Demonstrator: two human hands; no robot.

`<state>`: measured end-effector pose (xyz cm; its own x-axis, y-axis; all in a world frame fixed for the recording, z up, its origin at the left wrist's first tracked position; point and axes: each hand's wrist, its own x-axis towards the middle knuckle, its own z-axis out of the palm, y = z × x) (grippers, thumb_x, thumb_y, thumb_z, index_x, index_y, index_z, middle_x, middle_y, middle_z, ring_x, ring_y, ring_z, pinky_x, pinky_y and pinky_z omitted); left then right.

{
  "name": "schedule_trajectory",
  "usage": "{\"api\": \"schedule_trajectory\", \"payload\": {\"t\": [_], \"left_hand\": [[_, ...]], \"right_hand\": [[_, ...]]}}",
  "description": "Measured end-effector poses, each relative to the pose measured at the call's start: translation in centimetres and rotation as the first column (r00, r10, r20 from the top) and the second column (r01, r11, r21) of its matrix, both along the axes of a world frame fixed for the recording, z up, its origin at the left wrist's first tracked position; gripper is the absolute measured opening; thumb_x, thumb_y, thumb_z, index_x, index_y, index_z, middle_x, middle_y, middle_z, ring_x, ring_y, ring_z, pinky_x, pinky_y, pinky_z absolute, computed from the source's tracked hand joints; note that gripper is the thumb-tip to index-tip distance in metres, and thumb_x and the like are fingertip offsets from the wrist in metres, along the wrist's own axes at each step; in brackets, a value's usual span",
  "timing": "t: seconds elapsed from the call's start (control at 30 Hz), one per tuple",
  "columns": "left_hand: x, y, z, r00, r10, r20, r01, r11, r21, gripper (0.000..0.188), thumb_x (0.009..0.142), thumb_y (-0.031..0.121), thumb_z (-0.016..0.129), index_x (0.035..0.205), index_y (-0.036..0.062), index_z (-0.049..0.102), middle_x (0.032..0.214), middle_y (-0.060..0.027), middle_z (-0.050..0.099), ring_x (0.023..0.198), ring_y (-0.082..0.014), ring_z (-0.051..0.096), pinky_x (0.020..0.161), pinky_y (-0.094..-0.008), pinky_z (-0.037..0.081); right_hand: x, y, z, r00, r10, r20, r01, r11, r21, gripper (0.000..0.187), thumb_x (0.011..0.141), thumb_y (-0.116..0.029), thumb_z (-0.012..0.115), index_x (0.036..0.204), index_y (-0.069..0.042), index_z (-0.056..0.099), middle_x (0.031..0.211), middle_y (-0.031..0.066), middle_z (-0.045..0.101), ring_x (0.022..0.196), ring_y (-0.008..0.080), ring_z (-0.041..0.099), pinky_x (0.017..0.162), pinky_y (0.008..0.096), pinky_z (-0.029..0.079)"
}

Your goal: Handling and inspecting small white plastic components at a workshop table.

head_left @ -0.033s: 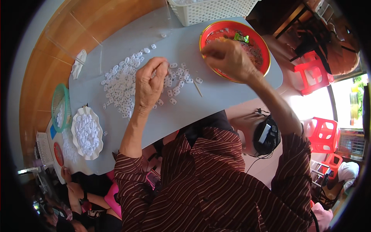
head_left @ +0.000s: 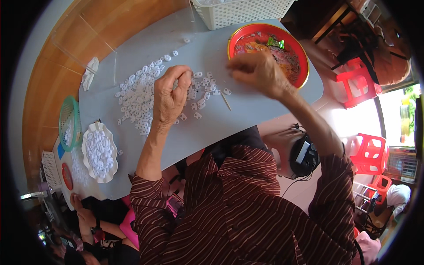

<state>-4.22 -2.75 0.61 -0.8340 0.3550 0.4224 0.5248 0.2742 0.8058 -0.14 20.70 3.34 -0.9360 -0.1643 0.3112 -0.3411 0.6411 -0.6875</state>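
Observation:
My left hand (head_left: 171,92) is held over a spread of small white plastic pieces (head_left: 137,95), several of them showing two holes. Its thumb and fingers are pressed together, and whatever they grip is hidden. Past the near-left rim of a round red tray (head_left: 303,53) with a gold edge, my right hand (head_left: 265,75) hovers with motion-smeared fingertips. Small metal-looking bits and a green wrapper (head_left: 276,43) lie in the tray. A thin wooden stick (head_left: 226,101) rests on the grey table (head_left: 212,128) between my hands.
A white perforated basket (head_left: 243,15) stands at the far edge. On the left are a scalloped white dish (head_left: 114,152) of white pieces and a green basket (head_left: 76,119). A person's hand (head_left: 86,215) is at lower left. Red stools (head_left: 369,152) stand on the right.
My right hand has shifted slightly toward me, uncovering more of the red tray. The left hand stays in place with its fingers pressed together.

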Motion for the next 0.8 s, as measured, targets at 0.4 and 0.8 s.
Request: {"api": "schedule_trajectory", "payload": {"t": [0.4, 0.8], "left_hand": [[-2.4, 1.8, 1.5, 0.918, -0.217, -0.332, 0.092, 0.931, -0.353, 0.008, 0.08, -0.001, 0.055, 0.088, -0.0002, 0.057, 0.078, -0.0127, 0.059, 0.077, -0.0298, 0.057, 0.068, -0.0372, 0.046], [-1.3, 1.9, 0.5, 0.885, -0.308, -0.349, 0.115, 0.871, -0.478, 0.016, 0.071, -0.004, 0.062, 0.086, 0.0013, 0.058, 0.078, -0.0122, 0.052, 0.086, -0.0321, 0.051, 0.079, -0.0399, 0.045]], "right_hand": [[6.8, -3.2, -3.8, 0.99, 0.068, 0.123, -0.018, 0.93, -0.367, 0.013, 0.073, -0.001, 0.067, 0.085, -0.002, 0.061, 0.075, 0.0099, 0.062, 0.066, 0.0215, 0.063, 0.061, 0.0308, 0.05], [6.6, -2.8, -4.4, 0.993, 0.094, 0.067, -0.051, 0.877, -0.478, 0.016, 0.073, 0.002, 0.069, 0.086, -0.001, 0.061, 0.073, 0.0069, 0.061, 0.065, 0.016, 0.061, 0.061, 0.0274, 0.048]]}}
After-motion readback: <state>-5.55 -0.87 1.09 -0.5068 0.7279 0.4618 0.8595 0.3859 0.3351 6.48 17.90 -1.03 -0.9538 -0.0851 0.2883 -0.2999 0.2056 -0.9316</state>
